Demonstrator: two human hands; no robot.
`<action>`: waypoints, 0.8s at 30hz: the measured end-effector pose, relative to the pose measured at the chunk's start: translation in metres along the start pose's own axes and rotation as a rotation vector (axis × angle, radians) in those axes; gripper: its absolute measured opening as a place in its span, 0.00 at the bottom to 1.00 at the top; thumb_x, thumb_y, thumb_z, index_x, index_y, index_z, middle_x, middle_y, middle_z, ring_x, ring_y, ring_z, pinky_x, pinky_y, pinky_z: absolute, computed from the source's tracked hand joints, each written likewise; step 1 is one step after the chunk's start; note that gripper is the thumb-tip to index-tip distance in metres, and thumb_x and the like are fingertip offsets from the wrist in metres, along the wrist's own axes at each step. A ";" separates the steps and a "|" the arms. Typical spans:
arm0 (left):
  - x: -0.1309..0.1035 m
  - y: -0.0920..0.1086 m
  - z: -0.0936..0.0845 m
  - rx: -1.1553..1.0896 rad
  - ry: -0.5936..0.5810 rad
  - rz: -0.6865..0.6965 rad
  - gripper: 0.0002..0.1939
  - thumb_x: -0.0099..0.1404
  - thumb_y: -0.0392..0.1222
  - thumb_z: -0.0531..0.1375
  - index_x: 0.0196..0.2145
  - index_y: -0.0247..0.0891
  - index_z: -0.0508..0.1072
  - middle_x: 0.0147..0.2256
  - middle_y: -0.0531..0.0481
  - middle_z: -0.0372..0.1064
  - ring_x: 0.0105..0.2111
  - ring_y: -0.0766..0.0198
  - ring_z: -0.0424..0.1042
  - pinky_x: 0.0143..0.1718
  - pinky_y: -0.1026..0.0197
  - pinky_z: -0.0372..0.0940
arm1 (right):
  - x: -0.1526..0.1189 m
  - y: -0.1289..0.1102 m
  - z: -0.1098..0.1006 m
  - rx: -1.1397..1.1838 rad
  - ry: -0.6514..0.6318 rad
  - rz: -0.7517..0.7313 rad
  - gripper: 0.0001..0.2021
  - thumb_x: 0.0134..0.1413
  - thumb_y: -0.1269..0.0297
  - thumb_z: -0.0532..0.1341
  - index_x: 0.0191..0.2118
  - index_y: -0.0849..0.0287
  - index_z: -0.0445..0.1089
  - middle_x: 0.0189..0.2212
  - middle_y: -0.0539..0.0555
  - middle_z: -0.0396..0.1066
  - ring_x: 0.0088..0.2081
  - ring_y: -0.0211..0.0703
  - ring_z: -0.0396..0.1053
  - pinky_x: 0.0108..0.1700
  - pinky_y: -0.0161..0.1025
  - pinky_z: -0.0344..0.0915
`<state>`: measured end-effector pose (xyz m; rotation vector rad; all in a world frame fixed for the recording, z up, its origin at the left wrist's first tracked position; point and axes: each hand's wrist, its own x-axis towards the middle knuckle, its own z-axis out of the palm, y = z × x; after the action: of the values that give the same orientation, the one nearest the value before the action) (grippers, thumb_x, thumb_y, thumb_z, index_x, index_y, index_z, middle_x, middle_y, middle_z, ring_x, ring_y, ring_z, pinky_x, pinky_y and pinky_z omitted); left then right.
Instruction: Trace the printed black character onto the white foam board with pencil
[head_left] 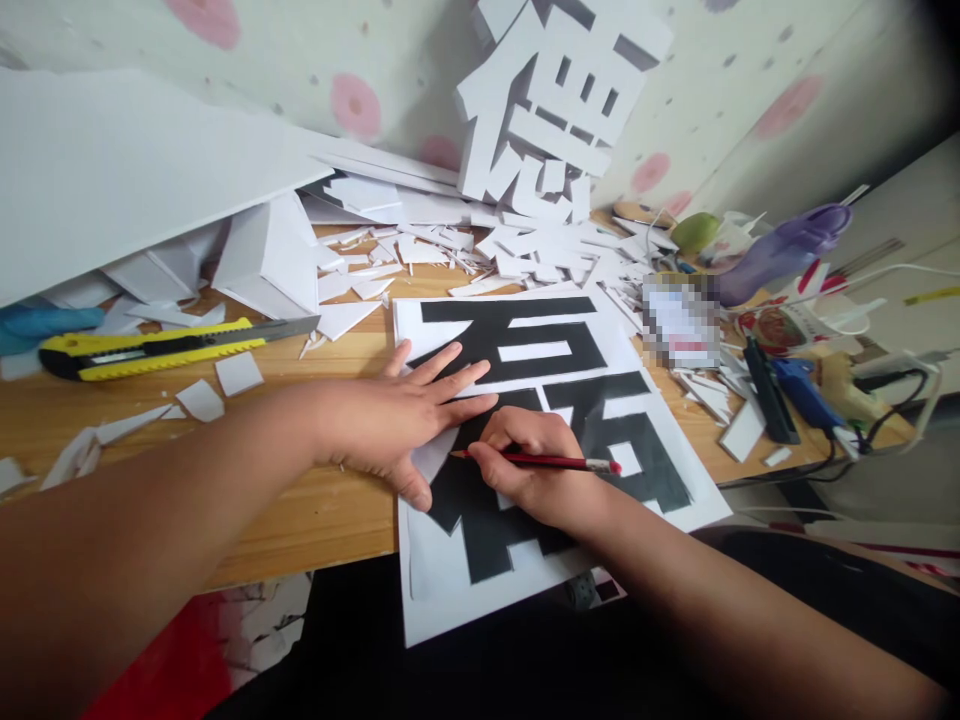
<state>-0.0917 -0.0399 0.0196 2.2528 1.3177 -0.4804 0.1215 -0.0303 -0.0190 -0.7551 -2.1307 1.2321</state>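
- The right hand (pixel 529 470) is curled closed around a red pencil (pixel 547 461), fingers bunched and knuckles up, with the wrist and forearm running off toward 4 o'clock across the dark lap.
- The pencil lies almost level in that grip; its sharpened tip pokes out at 9 o'clock from the knuckles and its pale end points toward 3 o'clock.
- The tip rests on, or just above, the white sheet (pixel 450 330) printed with a big black character; the fingers hide the exact contact, so I cannot tell which.
- The left hand (pixel 397 420) is spread flat, palm down, fingers apart and stretched toward 2 o'clock, pressing the sheet's left edge; it grips nothing. Its thumb tucks down toward 5 o'clock, just beside the pencil tip.
- The left forearm comes in long and straight from 8 o'clock, crossing the wooden table (pixel 330 510).
- The sheet sits at the table's near edge, its lower corner hanging over toward the person's lap.
- At 10 o'clock from the left hand lies a yellow and black utility knife (pixel 150 350), well apart from both hands, blade end pointing right.
- White offcuts (pixel 420 250) are heaped at 12 o'clock beyond the sheet, and a cut-out white character (pixel 555 100) leans against the spotted wall behind them.
- A large white board (pixel 112 170) slopes over the table at 10 o'clock.
- At 2 to 3 o'clock sits a clutter with a blue glue gun (pixel 802 390), a purple bottle-like thing (pixel 787 245) and cables.
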 end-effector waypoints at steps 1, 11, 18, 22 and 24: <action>0.000 0.000 0.000 0.001 0.001 -0.001 0.67 0.49 0.62 0.73 0.76 0.51 0.40 0.77 0.42 0.20 0.74 0.34 0.14 0.67 0.21 0.19 | 0.000 0.000 0.000 0.001 0.005 0.007 0.16 0.60 0.63 0.62 0.23 0.55 0.59 0.22 0.49 0.67 0.23 0.35 0.63 0.26 0.34 0.59; -0.001 0.000 0.002 0.046 0.015 -0.054 0.70 0.50 0.64 0.71 0.76 0.42 0.35 0.76 0.42 0.14 0.75 0.41 0.13 0.71 0.28 0.24 | 0.001 0.003 0.001 -0.021 0.056 0.043 0.15 0.58 0.65 0.62 0.24 0.54 0.57 0.22 0.46 0.63 0.22 0.34 0.59 0.24 0.33 0.55; 0.000 -0.001 0.002 0.067 0.004 -0.065 0.71 0.51 0.65 0.71 0.76 0.42 0.31 0.75 0.45 0.11 0.74 0.44 0.11 0.71 0.29 0.21 | 0.004 0.002 0.003 -0.061 0.128 0.023 0.13 0.57 0.65 0.60 0.24 0.54 0.56 0.21 0.46 0.63 0.23 0.35 0.59 0.25 0.34 0.55; 0.000 -0.001 0.004 0.060 0.034 -0.056 0.71 0.50 0.64 0.72 0.76 0.43 0.34 0.76 0.43 0.14 0.75 0.42 0.14 0.71 0.29 0.23 | 0.005 0.001 0.004 -0.078 0.157 0.011 0.13 0.57 0.65 0.59 0.24 0.54 0.57 0.21 0.47 0.64 0.22 0.35 0.60 0.26 0.34 0.57; 0.000 -0.001 0.004 0.043 0.053 -0.046 0.71 0.49 0.63 0.72 0.76 0.44 0.35 0.76 0.42 0.16 0.75 0.40 0.16 0.71 0.28 0.24 | 0.005 0.001 0.004 -0.085 0.165 0.020 0.12 0.57 0.65 0.59 0.24 0.54 0.57 0.21 0.47 0.65 0.23 0.36 0.61 0.26 0.35 0.57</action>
<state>-0.0924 -0.0419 0.0158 2.2884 1.4011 -0.4727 0.1150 -0.0292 -0.0205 -0.8854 -2.0551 1.0563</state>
